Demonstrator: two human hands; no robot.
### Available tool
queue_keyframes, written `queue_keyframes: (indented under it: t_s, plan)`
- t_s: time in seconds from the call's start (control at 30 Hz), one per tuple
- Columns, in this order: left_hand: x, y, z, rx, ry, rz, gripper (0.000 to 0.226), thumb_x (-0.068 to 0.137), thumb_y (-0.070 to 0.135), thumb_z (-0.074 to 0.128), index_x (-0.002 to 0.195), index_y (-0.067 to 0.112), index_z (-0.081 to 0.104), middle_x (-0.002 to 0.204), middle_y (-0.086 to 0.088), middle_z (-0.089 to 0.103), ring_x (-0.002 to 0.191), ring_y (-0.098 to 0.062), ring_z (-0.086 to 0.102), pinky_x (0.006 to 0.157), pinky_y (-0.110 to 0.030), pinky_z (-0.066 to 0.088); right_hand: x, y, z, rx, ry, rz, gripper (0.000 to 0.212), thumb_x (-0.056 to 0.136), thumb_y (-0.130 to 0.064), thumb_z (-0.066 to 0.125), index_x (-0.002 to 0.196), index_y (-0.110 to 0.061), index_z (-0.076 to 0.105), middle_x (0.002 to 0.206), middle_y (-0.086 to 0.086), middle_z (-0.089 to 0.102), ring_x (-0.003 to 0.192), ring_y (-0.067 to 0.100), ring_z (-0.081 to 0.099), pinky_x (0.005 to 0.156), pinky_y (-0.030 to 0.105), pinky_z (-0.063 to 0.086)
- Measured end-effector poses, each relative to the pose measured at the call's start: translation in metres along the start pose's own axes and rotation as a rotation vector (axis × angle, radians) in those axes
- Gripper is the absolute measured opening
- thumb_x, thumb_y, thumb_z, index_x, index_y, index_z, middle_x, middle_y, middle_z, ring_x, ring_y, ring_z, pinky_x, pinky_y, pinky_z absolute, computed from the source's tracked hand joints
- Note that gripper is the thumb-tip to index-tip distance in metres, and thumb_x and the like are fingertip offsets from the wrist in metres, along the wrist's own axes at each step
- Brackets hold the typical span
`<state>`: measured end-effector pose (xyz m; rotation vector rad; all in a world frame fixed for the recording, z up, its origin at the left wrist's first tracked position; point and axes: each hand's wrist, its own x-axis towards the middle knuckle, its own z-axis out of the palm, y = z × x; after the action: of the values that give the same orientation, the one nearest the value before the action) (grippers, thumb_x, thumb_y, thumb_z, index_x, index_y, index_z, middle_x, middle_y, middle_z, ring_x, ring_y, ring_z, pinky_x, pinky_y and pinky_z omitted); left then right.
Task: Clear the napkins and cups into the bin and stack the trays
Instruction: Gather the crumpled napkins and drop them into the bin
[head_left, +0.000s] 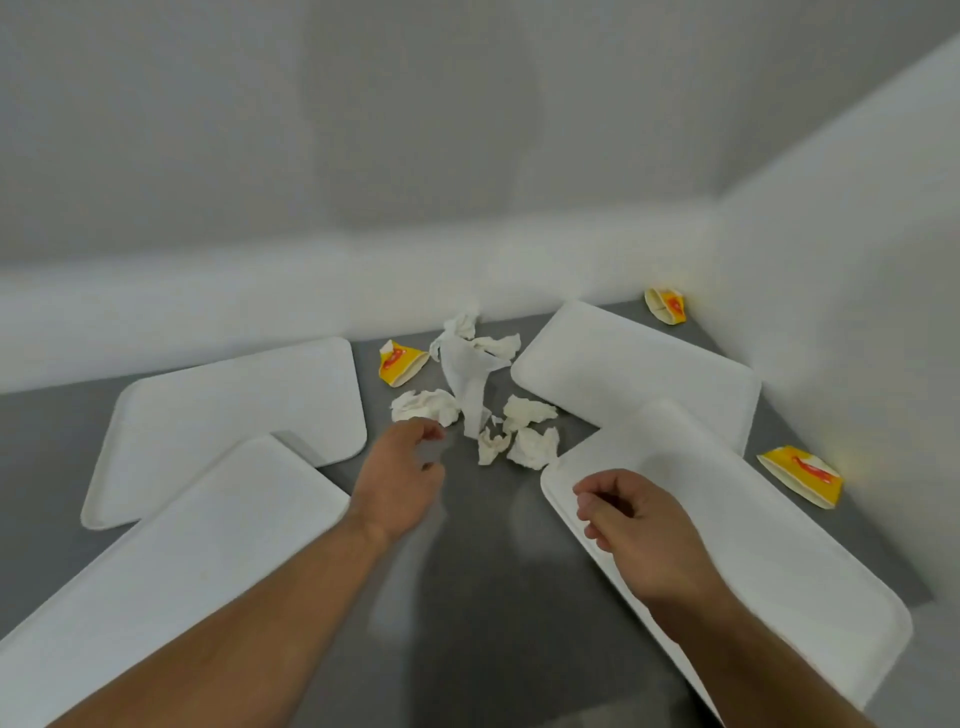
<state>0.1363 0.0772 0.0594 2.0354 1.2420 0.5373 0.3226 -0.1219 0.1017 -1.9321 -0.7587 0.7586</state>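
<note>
From where I sit, the job has barely begun. At the near left a tray (156, 545) lies flat on the counter (483, 597), and a second tray (234, 415) lies beyond it, its near corner tucked under the first; that overlap is not a stack. Just right of the far one a flattened cup (401, 364) lies on the counter.

My left hand (400, 478) reaches into the middle, released: fingers half curled, thumb apart from them, nothing between. Its fingertips are at the near edge of a crumpled napkin (426, 405); I cannot tell whether they touch it.

The other napkins are bunched to the right of it: a long one (467, 374) running far to near, then three small wads (535, 447) beside the right-hand trays.

My right hand (634, 525) hangs over the near right tray (789, 545), fingers loosely curled, grasping nothing I can see. That tray overlaps the far right tray (623, 374). A second cup (666, 305) sits in the far corner by the wall, and a third (802, 475) lies right of the near tray.

No bin is in view. I judge everything is left: all napkins, three cups, four trays to stack.
</note>
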Motion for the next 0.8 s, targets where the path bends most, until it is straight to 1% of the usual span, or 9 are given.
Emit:
queue_keyframes:
  t_s: [0.13,0.23,0.3,0.4,0.47,0.53,0.63,0.7,0.8]
  plan:
    - [0.052,-0.031,-0.005,0.303,-0.091,0.135,0.054,0.077,0.002,0.061,0.125,0.027,0.058,0.141,0.003,0.054,0.131,-0.023,0.046,0.1,-0.035,0.047,0.028,-0.011,0.033,-0.008,0.003,0.023,0.012,0.097,-0.026,0.065,0.089,-0.032,0.072,0.082,-0.016,0.073,0.079,0.004,0.067,0.071,0.025,0.058]
    - [0.082,-0.046,-0.003,0.528,-0.177,0.212,0.073,0.074,0.005,0.069,0.138,0.034,0.048,0.155,0.007,0.041,0.144,-0.022,0.033,0.106,-0.041,0.047,0.042,-0.016,0.051,-0.014,0.016,0.039,0.013,0.095,-0.022,0.067,0.087,-0.029,0.074,0.078,-0.013,0.073,0.068,0.003,0.065,0.059,0.013,0.05]
    - [0.099,-0.051,0.001,0.574,-0.226,0.218,0.085,0.073,0.006,0.076,0.143,0.038,0.04,0.159,0.007,0.035,0.148,-0.024,0.029,0.105,-0.043,0.048,0.05,-0.018,0.06,-0.004,0.013,0.064,0.013,0.094,-0.019,0.068,0.087,-0.028,0.075,0.074,-0.01,0.073,0.063,0.003,0.063,0.057,0.01,0.046]
    - [0.121,-0.059,0.006,0.629,-0.299,0.233,0.096,0.073,0.007,0.078,0.15,0.04,0.032,0.164,0.005,0.027,0.153,-0.027,0.018,0.105,-0.049,0.049,0.062,-0.023,0.07,-0.036,0.012,0.09,0.012,0.094,-0.022,0.068,0.088,-0.03,0.074,0.076,-0.012,0.074,0.067,0.007,0.066,0.055,0.009,0.046]
    - [0.132,-0.065,0.008,0.642,-0.35,0.25,0.094,0.077,0.007,0.073,0.153,0.04,0.03,0.165,0.003,0.023,0.155,-0.028,0.013,0.107,-0.052,0.048,0.072,-0.024,0.075,-0.079,0.032,0.092,0.01,0.094,-0.026,0.067,0.088,-0.031,0.073,0.078,-0.012,0.073,0.072,0.006,0.066,0.054,0.009,0.046]
    - [0.14,-0.071,0.012,0.609,-0.398,0.26,0.086,0.082,0.008,0.066,0.154,0.041,0.03,0.166,0.003,0.025,0.153,-0.028,0.019,0.111,-0.051,0.045,0.081,-0.024,0.08,-0.139,0.049,0.08,0.008,0.094,-0.029,0.067,0.089,-0.033,0.071,0.079,-0.009,0.072,0.073,0.004,0.064,0.054,0.01,0.046]
    - [0.14,-0.078,0.018,0.568,-0.396,0.267,0.072,0.092,0.01,0.059,0.152,0.041,0.034,0.165,0.005,0.032,0.149,-0.027,0.032,0.115,-0.048,0.041,0.095,-0.021,0.085,-0.275,0.074,0.012,0.005,0.093,-0.032,0.067,0.096,-0.035,0.068,0.097,-0.016,0.07,0.084,0.002,0.063,0.067,0.016,0.045]
    - [0.14,-0.083,0.021,0.555,-0.372,0.272,0.057,0.097,0.018,0.059,0.147,0.04,0.041,0.16,0.005,0.04,0.145,-0.027,0.038,0.113,-0.047,0.042,0.106,-0.017,0.088,-0.363,0.089,-0.052,0.017,0.09,-0.031,0.068,0.107,-0.032,0.069,0.112,-0.015,0.065,0.102,0.004,0.06,0.081,0.02,0.041]
    - [0.141,-0.086,0.02,0.483,-0.368,0.252,0.041,0.1,0.026,0.056,0.139,0.037,0.049,0.15,0.003,0.05,0.135,-0.025,0.046,0.109,-0.044,0.045,0.126,-0.013,0.094,-0.489,0.092,-0.153,0.038,0.087,-0.035,0.07,0.123,-0.025,0.067,0.132,-0.003,0.06,0.123,0.016,0.054,0.101,0.026,0.041]
